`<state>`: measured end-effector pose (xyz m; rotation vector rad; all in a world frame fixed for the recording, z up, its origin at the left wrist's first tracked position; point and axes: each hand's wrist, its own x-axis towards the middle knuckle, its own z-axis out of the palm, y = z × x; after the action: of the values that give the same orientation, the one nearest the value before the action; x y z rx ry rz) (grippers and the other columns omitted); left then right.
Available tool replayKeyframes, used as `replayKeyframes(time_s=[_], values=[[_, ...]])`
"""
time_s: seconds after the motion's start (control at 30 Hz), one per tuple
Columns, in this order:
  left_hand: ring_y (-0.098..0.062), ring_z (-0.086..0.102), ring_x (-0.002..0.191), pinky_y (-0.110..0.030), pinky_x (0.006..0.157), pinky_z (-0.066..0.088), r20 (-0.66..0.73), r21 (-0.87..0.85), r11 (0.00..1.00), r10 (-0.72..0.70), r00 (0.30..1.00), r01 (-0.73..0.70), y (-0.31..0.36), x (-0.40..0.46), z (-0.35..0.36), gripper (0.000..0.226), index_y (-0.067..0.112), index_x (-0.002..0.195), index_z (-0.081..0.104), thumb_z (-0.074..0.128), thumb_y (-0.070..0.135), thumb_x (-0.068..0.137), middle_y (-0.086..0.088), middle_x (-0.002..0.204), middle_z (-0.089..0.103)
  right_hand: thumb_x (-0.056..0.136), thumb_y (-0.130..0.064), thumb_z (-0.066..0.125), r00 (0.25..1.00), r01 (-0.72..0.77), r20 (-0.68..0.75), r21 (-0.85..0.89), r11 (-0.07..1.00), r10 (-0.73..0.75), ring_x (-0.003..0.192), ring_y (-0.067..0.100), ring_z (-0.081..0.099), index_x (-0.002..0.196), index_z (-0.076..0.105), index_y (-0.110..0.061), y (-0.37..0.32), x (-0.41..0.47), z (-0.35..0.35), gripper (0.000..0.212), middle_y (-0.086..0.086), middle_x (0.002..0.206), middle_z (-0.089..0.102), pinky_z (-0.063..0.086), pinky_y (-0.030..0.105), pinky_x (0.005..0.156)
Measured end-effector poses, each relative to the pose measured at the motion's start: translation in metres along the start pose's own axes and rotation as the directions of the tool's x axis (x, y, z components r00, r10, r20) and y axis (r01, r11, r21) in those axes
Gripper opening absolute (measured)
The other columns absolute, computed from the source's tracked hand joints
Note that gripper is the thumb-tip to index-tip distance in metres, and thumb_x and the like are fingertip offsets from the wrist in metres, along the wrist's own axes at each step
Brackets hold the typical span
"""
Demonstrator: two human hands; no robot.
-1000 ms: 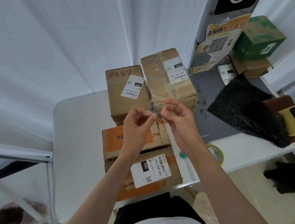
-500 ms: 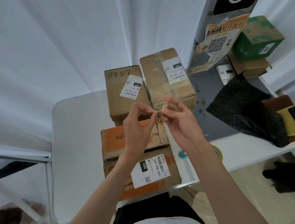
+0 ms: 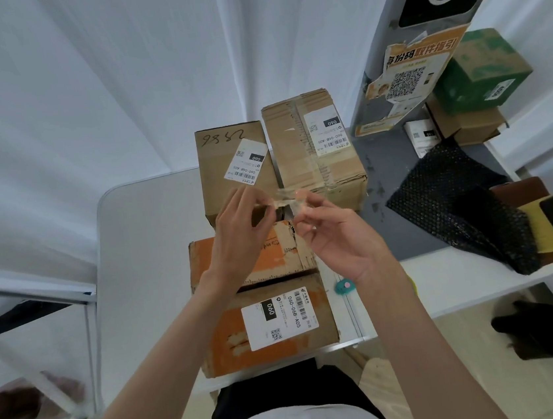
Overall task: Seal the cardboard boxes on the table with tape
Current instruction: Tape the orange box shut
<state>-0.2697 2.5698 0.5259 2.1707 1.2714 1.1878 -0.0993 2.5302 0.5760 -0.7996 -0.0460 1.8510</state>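
left hand [image 3: 236,234] + right hand [image 3: 333,234]: pinching clear tape strip [image 3: 283,201] between them (above orange box [image 3: 269,313])

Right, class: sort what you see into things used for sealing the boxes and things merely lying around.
Part of the job:
- clear tape strip, pinched by left hand and right hand
- orange box
- two brown boxes

Just lying about:
- black bubble wrap
- green box
- QR poster

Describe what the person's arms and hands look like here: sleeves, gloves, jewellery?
Both forearms are bare up to the frame edge, with no sleeves visible. The left hand and right hand wear no gloves, and no rings, watch or bracelet show. A white printed top shows at the bottom edge.
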Motion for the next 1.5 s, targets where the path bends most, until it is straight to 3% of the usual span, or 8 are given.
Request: replayKeyframes(time_s=[0.17, 0.27, 0.57, 0.77, 0.9, 1.2, 1.33, 1.5], values=[[-0.023, 0.062, 0.106, -0.002, 0.09, 0.04, -0.032, 0.04, 0.997, -0.067, 0.997, 0.069, -0.02, 0.015, -0.016, 0.018, 0.015, 0.1, 0.054, 0.068, 0.004, 0.093, -0.008, 0.103, 0.065, 0.083, 0.007, 0.06, 0.987, -0.064, 0.132, -0.205, 0.977, 0.093, 0.073, 0.012, 0.052, 0.11, 0.063, 0.0, -0.005, -0.009, -0.011, 0.028, 0.003, 0.083, 0.061, 0.048, 0.018, 0.06], [-0.003, 0.058, 0.099, -0.007, 0.089, 0.043, -0.058, -0.014, 1.0, -0.026, 0.998, 0.025, -0.027, 0.024, -0.02, 0.018, 0.019, 0.102, 0.054, 0.067, 0.009, 0.094, -0.005, 0.101, 0.067, 0.079, 0.003, 0.06, 0.987, -0.08, 0.104, -0.356, 0.931, 0.124, 0.066, 0.009, 0.051, 0.111, 0.061, -0.002, 0.001, -0.006, -0.019, 0.032, 0.0, 0.078, 0.061, 0.046, 0.018, 0.058], [-0.005, 0.06, 0.076, -0.023, 0.068, 0.053, -0.06, -0.176, 0.978, -0.124, 0.99, 0.112, -0.021, 0.024, -0.015, 0.018, 0.016, 0.092, 0.06, 0.075, 0.007, 0.088, 0.001, 0.089, 0.066, 0.085, -0.016, 0.077, 0.984, -0.174, -0.021, -0.382, 0.908, 0.179, 0.062, 0.009, 0.049, 0.097, 0.06, -0.009, 0.018, 0.0, -0.034, 0.022, 0.001, 0.074, 0.053, 0.044, 0.019, 0.052], [-0.029, 0.073, 0.076, -0.036, 0.068, 0.054, 0.234, -0.373, 0.875, -0.232, 0.944, 0.308, -0.017, 0.018, -0.026, 0.018, 0.014, 0.093, 0.057, 0.075, 0.011, 0.09, 0.0, 0.077, 0.073, 0.09, -0.009, 0.072, 0.989, -0.081, -0.144, -0.453, 0.888, 0.017, 0.059, 0.008, 0.049, 0.105, 0.064, -0.006, 0.021, 0.005, -0.042, 0.017, -0.001, 0.071, 0.058, 0.044, 0.017, 0.05], [-0.008, 0.074, 0.083, -0.012, 0.068, 0.052, 0.35, -0.275, 0.937, -0.111, 0.93, 0.215, -0.028, 0.01, -0.036, 0.016, 0.015, 0.093, 0.057, 0.073, 0.011, 0.092, 0.006, 0.083, 0.073, 0.088, -0.016, 0.076, 0.981, -0.077, -0.19, -0.513, 0.855, -0.026, 0.055, 0.007, 0.044, 0.102, 0.065, -0.007, 0.017, 0.004, -0.048, 0.02, -0.001, 0.067, 0.05, 0.039, 0.017, 0.047], [0.003, 0.062, 0.078, -0.012, 0.073, 0.049, 0.361, -0.01, 1.0, 0.025, 0.932, -0.023, -0.036, -0.008, -0.037, 0.026, 0.021, 0.126, 0.062, 0.061, 0.028, 0.101, 0.011, 0.085, 0.066, 0.087, -0.022, 0.079, 0.976, -0.156, -0.211, -0.48, 0.863, 0.059, 0.054, 0.008, 0.034, 0.097, 0.066, -0.008, 0.022, 0.0, -0.057, 0.021, -0.004, 0.063, 0.04, 0.028, 0.018, 0.044], [-0.003, 0.048, 0.066, -0.015, 0.067, 0.042, 0.273, 0.243, 0.955, 0.1, 0.957, -0.169, -0.032, -0.019, -0.034, 0.022, 0.022, 0.114, 0.052, 0.057, 0.038, 0.099, 0.018, 0.078, 0.051, 0.084, -0.012, 0.079, 0.986, -0.068, -0.166, -0.449, 0.891, -0.009, 0.052, 0.007, 0.034, 0.074, 0.061, -0.014, 0.022, -0.002, -0.056, 0.021, 0.0, 0.069, 0.049, 0.029, 0.017, 0.043], [-0.007, 0.055, 0.059, -0.006, 0.058, 0.037, 0.32, 0.217, 0.97, 0.036, 0.947, -0.11, -0.045, -0.029, -0.034, 0.028, 0.028, 0.097, 0.043, 0.038, 0.055, 0.104, 0.022, 0.084, 0.055, 0.082, -0.01, 0.08, 0.987, 0.072, -0.079, -0.551, 0.831, -0.138, 0.055, 0.008, 0.039, 0.069, 0.064, -0.019, 0.02, -0.002, -0.047, 0.023, 0.0, 0.067, 0.052, 0.033, 0.018, 0.049]])
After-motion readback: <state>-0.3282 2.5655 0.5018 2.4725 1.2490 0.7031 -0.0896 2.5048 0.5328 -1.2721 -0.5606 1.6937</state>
